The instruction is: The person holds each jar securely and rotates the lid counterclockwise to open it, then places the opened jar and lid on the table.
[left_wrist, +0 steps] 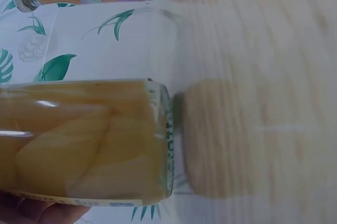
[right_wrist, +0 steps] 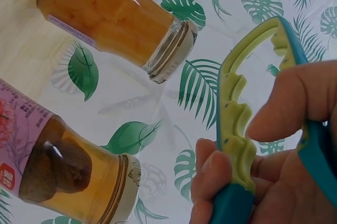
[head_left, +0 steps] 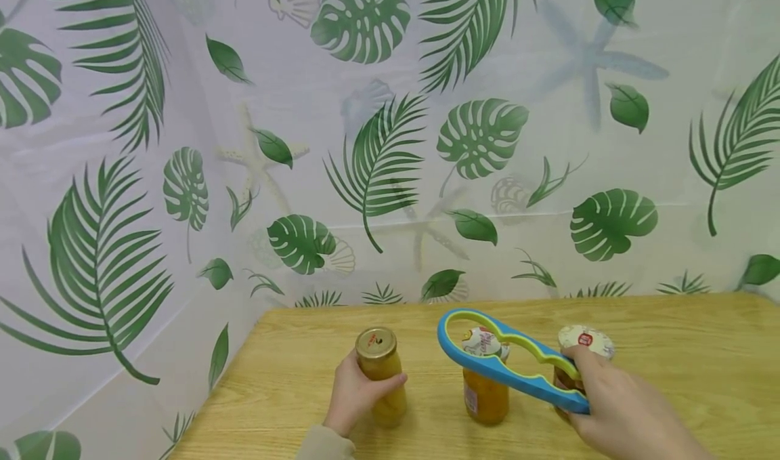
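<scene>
My left hand (head_left: 358, 393) grips a glass jar (head_left: 390, 406) of pale yellow fruit pieces, its gold lid facing up. In the left wrist view, that jar's base (left_wrist: 167, 145) shows close over the wooden table. My right hand (head_left: 624, 402) holds a blue and yellow-green jar opener (head_left: 518, 381) with notched inner edges. Its handles run between the fingers and thumb in the right wrist view. In the head view the opener's loop overlaps a jar of orange fruit (head_left: 487, 399) with a patterned lid, standing in the middle.
A third jar (right_wrist: 79, 166), with dark pieces in amber liquid and a pink label, stands at the right, partly behind the right hand in the head view. The wooden table (head_left: 292, 351) meets a leaf-printed cloth (head_left: 390, 270) at its back and left.
</scene>
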`<action>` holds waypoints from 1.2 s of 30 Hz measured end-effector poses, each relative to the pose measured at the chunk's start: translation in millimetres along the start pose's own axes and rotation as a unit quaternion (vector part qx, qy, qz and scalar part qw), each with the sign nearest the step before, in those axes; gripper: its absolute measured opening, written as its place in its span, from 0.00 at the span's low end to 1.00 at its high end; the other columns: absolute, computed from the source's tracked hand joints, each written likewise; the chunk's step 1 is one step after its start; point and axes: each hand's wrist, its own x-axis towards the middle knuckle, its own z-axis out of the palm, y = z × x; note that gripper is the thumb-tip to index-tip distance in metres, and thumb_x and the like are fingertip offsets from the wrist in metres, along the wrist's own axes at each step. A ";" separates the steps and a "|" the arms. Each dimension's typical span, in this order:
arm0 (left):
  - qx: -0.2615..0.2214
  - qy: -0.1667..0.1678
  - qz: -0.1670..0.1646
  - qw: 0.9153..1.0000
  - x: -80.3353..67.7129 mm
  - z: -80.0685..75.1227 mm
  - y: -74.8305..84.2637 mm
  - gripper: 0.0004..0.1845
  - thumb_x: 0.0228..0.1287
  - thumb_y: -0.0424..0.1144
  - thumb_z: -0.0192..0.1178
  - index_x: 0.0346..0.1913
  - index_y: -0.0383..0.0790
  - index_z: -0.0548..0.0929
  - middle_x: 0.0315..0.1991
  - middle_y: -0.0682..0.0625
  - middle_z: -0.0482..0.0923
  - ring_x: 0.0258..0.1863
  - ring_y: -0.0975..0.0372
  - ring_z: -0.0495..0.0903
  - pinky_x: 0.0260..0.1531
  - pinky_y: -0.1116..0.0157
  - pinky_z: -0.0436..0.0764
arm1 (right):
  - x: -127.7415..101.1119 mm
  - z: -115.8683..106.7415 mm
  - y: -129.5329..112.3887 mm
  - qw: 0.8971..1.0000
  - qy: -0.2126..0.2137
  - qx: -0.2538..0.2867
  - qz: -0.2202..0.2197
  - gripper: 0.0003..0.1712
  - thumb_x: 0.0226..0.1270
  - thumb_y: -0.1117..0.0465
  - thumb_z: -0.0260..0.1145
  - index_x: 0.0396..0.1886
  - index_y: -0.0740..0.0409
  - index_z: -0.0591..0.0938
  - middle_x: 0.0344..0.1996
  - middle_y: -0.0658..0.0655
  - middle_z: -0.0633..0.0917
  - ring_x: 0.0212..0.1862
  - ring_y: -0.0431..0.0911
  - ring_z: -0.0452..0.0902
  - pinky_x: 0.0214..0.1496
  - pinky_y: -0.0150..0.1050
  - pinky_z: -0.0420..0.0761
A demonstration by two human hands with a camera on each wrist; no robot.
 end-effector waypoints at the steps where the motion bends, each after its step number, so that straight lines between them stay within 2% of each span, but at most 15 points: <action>1: -0.002 -0.001 -0.001 1.000 -0.2 0.7 1.1 0.31 0.38 0.40 0.73 0.48 0.34 0.72 0.41 0.46 0.76 0.40 0.56 0.75 0.39 0.58 0.76 | -0.1 -0.2 0.1 1.000 0.003 -0.001 0.000 0.28 0.42 0.57 0.72 0.42 0.60 0.69 0.23 0.49 0.70 0.25 0.43 0.65 0.25 0.41 0.70; 13: -0.001 -0.017 0.020 1.000 -8.5 10.5 20.5 0.31 0.36 0.40 0.73 0.47 0.35 0.73 0.41 0.47 0.76 0.40 0.56 0.76 0.39 0.58 0.76 | -2.6 -4.6 -1.3 1.000 0.004 -0.013 -0.004 0.29 0.42 0.57 0.72 0.43 0.60 0.69 0.21 0.49 0.70 0.23 0.43 0.64 0.23 0.40 0.69; 18: -0.002 -0.030 0.022 0.999 -13.0 15.2 28.8 0.30 0.36 0.40 0.73 0.46 0.35 0.73 0.39 0.48 0.77 0.38 0.57 0.76 0.39 0.59 0.76 | -3.0 -4.8 -0.8 1.000 -0.006 -0.009 -0.001 0.32 0.42 0.57 0.72 0.46 0.61 0.68 0.22 0.49 0.71 0.23 0.44 0.65 0.24 0.41 0.71; 22: -0.011 -0.040 0.025 0.999 -16.8 19.5 34.5 0.30 0.36 0.40 0.73 0.45 0.36 0.74 0.39 0.48 0.77 0.38 0.58 0.76 0.39 0.60 0.76 | -3.8 -4.7 -1.0 1.000 0.002 -0.010 -0.004 0.33 0.42 0.56 0.72 0.47 0.62 0.68 0.23 0.49 0.72 0.24 0.43 0.66 0.27 0.42 0.73; 30: -0.031 -0.063 0.024 0.997 -25.1 28.1 41.4 0.30 0.36 0.39 0.73 0.46 0.37 0.73 0.40 0.50 0.76 0.39 0.58 0.76 0.39 0.60 0.76 | -6.1 -7.0 -2.8 1.000 0.018 -0.010 -0.014 0.34 0.41 0.55 0.73 0.48 0.62 0.68 0.24 0.49 0.72 0.25 0.43 0.66 0.27 0.42 0.72; 36: -0.031 -0.081 0.024 0.996 -29.2 34.5 44.1 0.30 0.35 0.42 0.73 0.46 0.39 0.74 0.40 0.52 0.76 0.39 0.61 0.76 0.40 0.63 0.75 | -7.3 -8.5 -5.7 1.000 0.022 -0.011 -0.017 0.33 0.41 0.57 0.72 0.47 0.62 0.69 0.26 0.50 0.74 0.26 0.43 0.67 0.28 0.43 0.74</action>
